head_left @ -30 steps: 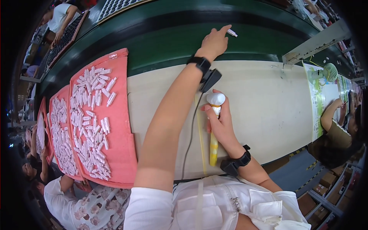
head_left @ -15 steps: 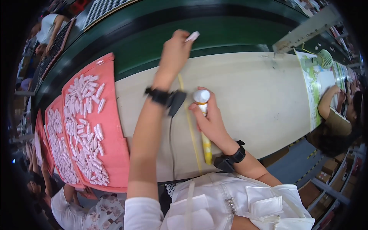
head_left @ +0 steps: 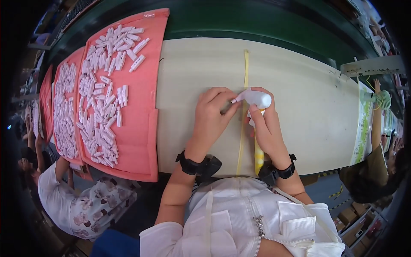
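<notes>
Over the middle of the table, my left hand (head_left: 212, 115) is closed, thumb and fingertips pinching the end of a small pinkish-white plastic piece (head_left: 242, 96). The piece has a darker tip and reaches across to the round white end (head_left: 262, 101) of a long white-and-yellow tube (head_left: 259, 158). My right hand (head_left: 271, 132) wraps around the tube's upper part. Its yellow lower part points toward my body. Piece and white end overlap in view; whether they touch I cannot tell. Small red bits show beside the tube under my right fingers.
Pink padded mats (head_left: 141, 141) on the left carry many small pinkish-white plastic pieces (head_left: 102, 124). A yellow strip (head_left: 246, 68) runs across the beige table (head_left: 317, 107). Beyond lies a dark green belt (head_left: 257, 21). A small green fan (head_left: 382, 99) stands far right; people work on both sides.
My left hand has come back from over the green belt to the tube, bringing the small piece. My right hand still grips the tube. The view has shifted, showing the mats farther right and higher.
</notes>
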`<action>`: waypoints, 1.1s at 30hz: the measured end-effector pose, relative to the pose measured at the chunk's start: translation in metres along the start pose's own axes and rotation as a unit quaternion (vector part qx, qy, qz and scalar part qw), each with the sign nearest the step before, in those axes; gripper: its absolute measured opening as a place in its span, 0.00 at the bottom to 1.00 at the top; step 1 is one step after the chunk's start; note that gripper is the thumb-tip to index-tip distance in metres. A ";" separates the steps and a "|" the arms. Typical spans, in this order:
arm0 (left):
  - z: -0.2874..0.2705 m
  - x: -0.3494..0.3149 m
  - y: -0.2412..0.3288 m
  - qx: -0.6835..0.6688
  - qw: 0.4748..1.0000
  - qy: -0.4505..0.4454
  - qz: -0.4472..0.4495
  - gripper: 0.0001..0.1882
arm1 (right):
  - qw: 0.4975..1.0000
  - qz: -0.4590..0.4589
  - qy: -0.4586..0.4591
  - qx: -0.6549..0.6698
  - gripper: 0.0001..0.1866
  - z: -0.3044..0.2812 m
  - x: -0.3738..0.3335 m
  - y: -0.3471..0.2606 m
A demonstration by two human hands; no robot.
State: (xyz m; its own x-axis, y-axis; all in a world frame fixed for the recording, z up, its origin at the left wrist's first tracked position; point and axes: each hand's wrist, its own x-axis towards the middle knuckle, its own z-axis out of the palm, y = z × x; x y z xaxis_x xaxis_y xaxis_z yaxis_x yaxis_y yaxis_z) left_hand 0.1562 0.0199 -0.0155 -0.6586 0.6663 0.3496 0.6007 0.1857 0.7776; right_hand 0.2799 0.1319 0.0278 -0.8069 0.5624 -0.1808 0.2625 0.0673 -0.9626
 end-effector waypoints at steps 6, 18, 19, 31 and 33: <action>0.008 -0.006 -0.009 -0.009 0.999 0.031 -0.012 0.12 | 0.993 0.058 -0.045 -0.096 0.21 -0.005 0.003 -0.010; 0.007 -0.006 -0.012 -0.031 0.999 0.010 -0.015 0.09 | 0.992 -0.038 -0.012 -0.121 0.22 0.008 0.003 0.009; 0.006 -0.005 -0.012 -0.022 1.000 0.004 -0.010 0.11 | 0.994 -0.014 -0.009 -0.108 0.22 0.006 0.003 0.008; 0.005 -0.007 0.013 -0.448 0.866 -0.044 -0.218 0.06 | 0.993 -0.010 0.101 0.062 0.28 -0.003 0.006 0.002; 0.005 -0.009 0.011 -0.464 0.856 -0.042 -0.224 0.06 | 0.992 -0.018 0.100 0.069 0.29 -0.002 0.005 0.005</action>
State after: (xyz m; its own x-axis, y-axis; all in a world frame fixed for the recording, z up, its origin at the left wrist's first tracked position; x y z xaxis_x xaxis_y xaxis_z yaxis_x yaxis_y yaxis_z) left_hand 0.1711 0.0199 -0.0123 -0.6710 0.7345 -0.1008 -0.3479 -0.1918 0.9177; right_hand 0.2778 0.1365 0.0226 -0.6891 0.7155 -0.1148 0.1497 -0.0145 -0.9886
